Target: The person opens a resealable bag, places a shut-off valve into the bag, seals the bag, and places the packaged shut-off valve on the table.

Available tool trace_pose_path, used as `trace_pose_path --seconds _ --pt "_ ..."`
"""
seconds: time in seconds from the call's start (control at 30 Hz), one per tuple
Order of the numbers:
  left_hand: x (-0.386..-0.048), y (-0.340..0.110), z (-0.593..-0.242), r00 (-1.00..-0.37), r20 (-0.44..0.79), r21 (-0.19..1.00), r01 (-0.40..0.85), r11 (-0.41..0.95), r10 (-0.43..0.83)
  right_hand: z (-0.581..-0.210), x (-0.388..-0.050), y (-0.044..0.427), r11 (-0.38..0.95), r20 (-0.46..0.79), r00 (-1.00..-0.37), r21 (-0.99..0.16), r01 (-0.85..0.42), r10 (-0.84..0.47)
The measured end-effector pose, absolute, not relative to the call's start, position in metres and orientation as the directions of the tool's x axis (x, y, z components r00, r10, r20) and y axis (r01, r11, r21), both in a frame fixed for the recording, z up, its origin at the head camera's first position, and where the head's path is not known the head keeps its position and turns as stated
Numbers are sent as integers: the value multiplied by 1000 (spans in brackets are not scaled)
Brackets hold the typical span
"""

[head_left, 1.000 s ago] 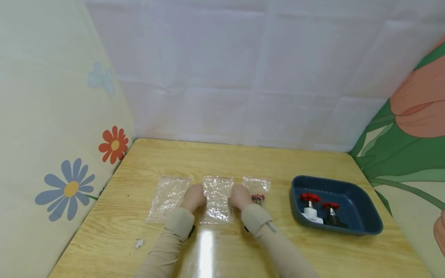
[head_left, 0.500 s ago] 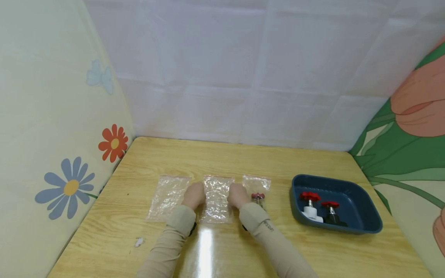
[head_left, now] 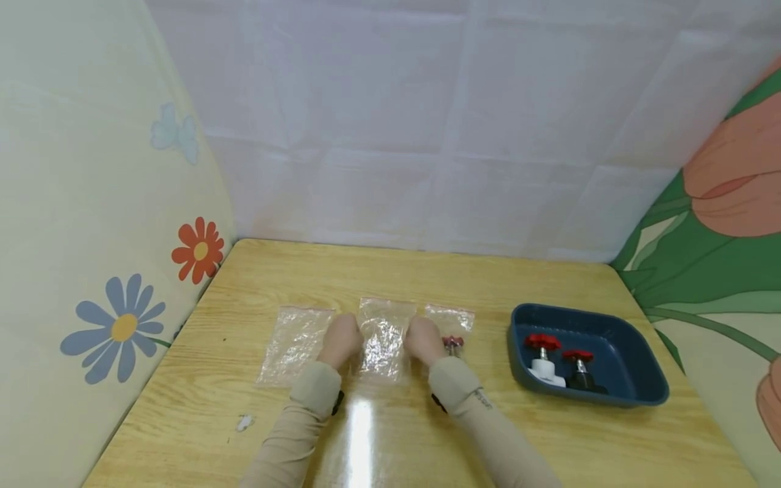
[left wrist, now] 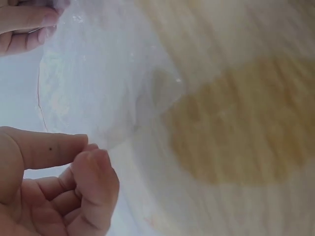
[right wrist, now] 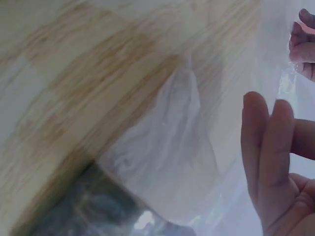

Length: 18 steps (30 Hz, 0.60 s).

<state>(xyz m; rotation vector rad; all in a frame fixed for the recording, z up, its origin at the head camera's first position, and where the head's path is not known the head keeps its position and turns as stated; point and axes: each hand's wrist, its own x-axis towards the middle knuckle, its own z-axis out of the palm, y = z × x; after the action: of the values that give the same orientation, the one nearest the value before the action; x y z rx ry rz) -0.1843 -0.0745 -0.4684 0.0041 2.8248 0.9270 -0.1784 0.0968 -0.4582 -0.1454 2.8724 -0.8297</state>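
Observation:
My left hand (head_left: pixel 342 339) and right hand (head_left: pixel 425 339) hold a clear zip bag (head_left: pixel 384 339) between them by its two side edges. In the left wrist view, the left thumb and finger (left wrist: pixel 93 167) pinch the film of this bag (left wrist: pixel 108 73), which looks flat and slightly raised from the table. The right hand (right wrist: pixel 280 167) has its fingertips together at the opposite edge. Another clear bag (head_left: pixel 293 346) lies flat beside the left hand. By the right hand, a third bag (head_left: pixel 448 315) contains a red-handled valve (head_left: pixel 452 342), partly hidden by the arm.
A dark blue bin (head_left: pixel 628 359) stands at the right of the wooden table (head_left: pixel 305 271), with a white valve (head_left: pixel 545 368) and a black valve (head_left: pixel 582 377) in it, both red-handled. White cloth (head_left: pixel 366 169) hangs behind, and printed cloth walls flank both sides.
Both hands have moved slightly away from the body and up, and the middle bag has come with them, its top edge now higher. The other bags and the bin stay put.

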Motion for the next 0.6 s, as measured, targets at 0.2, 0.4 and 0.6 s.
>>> trace_pose_path --seconds 0.2,0.4,0.6 --pt "-179 -78 -463 -992 -84 677 9 736 89 -455 -175 107 828 -58 -990 -555 -74 -127" --pt "-173 -83 -462 -992 57 711 122 693 116 -449 -169 114 783 -25 -994 -618 -71 -110" --pt "-167 -85 -461 -982 146 732 189 654 121 -448 -163 119 643 -4 -994 -763 -67 -108"
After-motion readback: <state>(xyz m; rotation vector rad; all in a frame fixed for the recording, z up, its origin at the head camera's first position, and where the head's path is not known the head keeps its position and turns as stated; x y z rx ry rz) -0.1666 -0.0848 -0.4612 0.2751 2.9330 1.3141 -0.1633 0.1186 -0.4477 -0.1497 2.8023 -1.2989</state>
